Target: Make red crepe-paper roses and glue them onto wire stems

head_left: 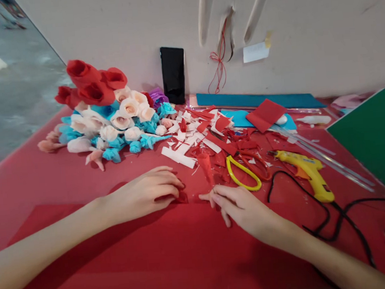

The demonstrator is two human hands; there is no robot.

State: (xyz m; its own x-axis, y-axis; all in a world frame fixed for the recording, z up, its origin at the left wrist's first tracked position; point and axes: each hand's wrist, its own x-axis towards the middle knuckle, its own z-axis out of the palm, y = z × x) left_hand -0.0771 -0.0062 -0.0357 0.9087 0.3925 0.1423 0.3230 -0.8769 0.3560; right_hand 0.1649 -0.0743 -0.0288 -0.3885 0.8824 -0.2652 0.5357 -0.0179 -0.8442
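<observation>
A wide sheet of red paper [148,252] lies along the front of the red table [130,170]. My left hand [149,191] rests at its far edge, fingers curled together over a small dark red bit; what they grip is hidden. To the right, my right hand [233,201] is over the same edge, its index finger and thumb close together and other fingers loosely bent; I cannot make out anything between them. A small rolled red paper piece [205,166] lies just beyond the right fingertips. Yellow-and-red-handled scissors [244,173] lie beyond the right hand.
Paper flowers [109,116] are heaped at the back left, beside white and red scraps [196,135]. A phone [173,75] leans on the wall. At right lie a yellow glue gun [307,172] with a black cord, clear sticks [325,157] and a green board [377,139].
</observation>
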